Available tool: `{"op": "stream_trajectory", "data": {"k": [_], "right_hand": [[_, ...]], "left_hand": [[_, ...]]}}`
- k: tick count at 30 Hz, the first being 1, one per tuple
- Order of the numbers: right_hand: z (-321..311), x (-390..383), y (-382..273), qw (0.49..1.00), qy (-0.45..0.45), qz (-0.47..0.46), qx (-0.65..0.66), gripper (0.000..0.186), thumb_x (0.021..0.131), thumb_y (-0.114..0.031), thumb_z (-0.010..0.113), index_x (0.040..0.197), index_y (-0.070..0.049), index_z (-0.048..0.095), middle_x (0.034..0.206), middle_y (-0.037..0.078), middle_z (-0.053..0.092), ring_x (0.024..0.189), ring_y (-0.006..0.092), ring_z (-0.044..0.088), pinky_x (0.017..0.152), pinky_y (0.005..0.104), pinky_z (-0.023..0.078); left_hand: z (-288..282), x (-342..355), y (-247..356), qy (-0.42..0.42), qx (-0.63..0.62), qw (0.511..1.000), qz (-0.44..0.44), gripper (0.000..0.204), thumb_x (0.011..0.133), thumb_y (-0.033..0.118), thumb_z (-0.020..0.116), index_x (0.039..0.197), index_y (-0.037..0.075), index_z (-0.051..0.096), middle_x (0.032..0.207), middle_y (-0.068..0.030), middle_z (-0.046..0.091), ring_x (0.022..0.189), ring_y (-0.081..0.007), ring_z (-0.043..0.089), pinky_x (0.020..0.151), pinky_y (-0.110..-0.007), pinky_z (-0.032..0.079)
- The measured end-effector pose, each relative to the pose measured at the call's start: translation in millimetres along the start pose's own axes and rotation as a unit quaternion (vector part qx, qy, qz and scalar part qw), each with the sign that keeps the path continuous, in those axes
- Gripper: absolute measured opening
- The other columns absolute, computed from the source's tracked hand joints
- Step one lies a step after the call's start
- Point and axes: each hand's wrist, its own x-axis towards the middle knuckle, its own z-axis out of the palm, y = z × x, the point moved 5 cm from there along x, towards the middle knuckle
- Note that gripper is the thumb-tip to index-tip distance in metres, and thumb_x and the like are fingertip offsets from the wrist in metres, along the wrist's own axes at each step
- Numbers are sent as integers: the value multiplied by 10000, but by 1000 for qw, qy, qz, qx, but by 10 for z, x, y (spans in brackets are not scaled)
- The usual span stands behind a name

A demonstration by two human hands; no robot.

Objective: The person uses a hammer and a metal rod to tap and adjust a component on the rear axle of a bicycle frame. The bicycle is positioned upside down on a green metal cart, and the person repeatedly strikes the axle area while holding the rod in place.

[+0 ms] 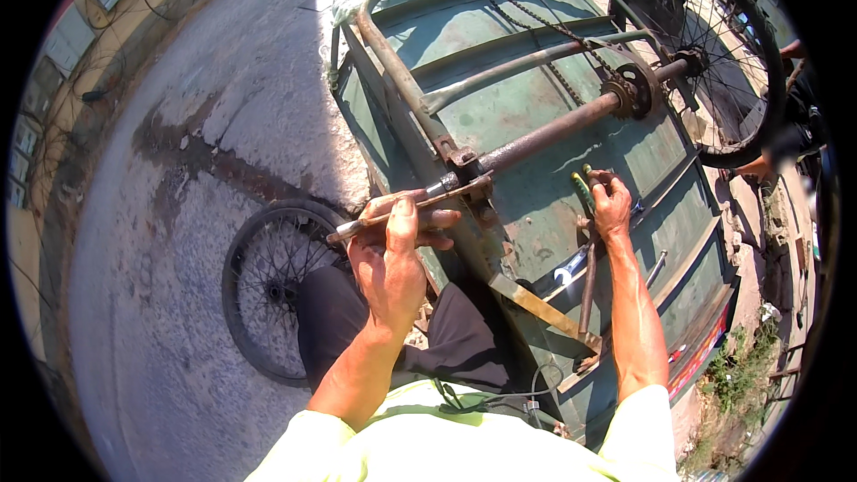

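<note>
A rusty axle (pixel 553 134) lies across the green metal bed (pixel 527 205) of an overturned cart. My left hand (pixel 393 250) is closed round the axle's near left end, where a narrow rusty metal strip also runs; its thumb lies on top. Over the bed, my right hand (pixel 610 205) has bent fingers beside a small green-and-yellow handle (pixel 582 186); the fingers partly hide it, and its kind is unclear. Just below lie a rusty bar (pixel 587 290) and a shiny wrench (pixel 569 268).
A sprocket (pixel 629 94) and a loose chain (pixel 527 18) sit on the axle side. One spoked wheel (pixel 696 54) stands at the far right; another wheel (pixel 278 290) lies beside my left leg. Tubular frame rails (pixel 393 62) cross the bed. Another person's hand (pixel 759 166) is at the right.
</note>
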Motion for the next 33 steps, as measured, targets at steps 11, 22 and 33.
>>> {"op": "stream_trajectory", "data": {"k": [11, 22, 33], "right_hand": [[-19, 36, 96, 1000, -4, -3, -14, 265, 833, -167, 609, 1015, -12, 724, 973, 143, 732, 918, 272, 697, 847, 367, 537], [-47, -10, -35, 999, 10, -7, -32, 281, 843, -212, 619, 994, -2, 730, 971, 163, 727, 901, 304, 692, 834, 380, 533], [-38, -12, -42, 999, 20, -7, -25, 270, 832, -206, 627, 983, -9, 733, 947, 149, 722, 878, 271, 689, 815, 359, 532]], "left_hand": [[1759, 555, 218, -456, 608, 618, 201, 194, 856, 157, 622, 858, 6, 743, 794, -208, 717, 773, -344, 733, 659, -456, 578], [948, 579, 817, -313, 252, 910, 104, 234, 963, 210, 665, 972, -22, 693, 702, -68, 662, 668, -122, 658, 583, -304, 548], [-191, 68, -15, -67, 15, 997, 31, 240, 1019, 144, 544, 1109, -55, 643, 817, -150, 715, 727, -213, 717, 647, -306, 588]]}}
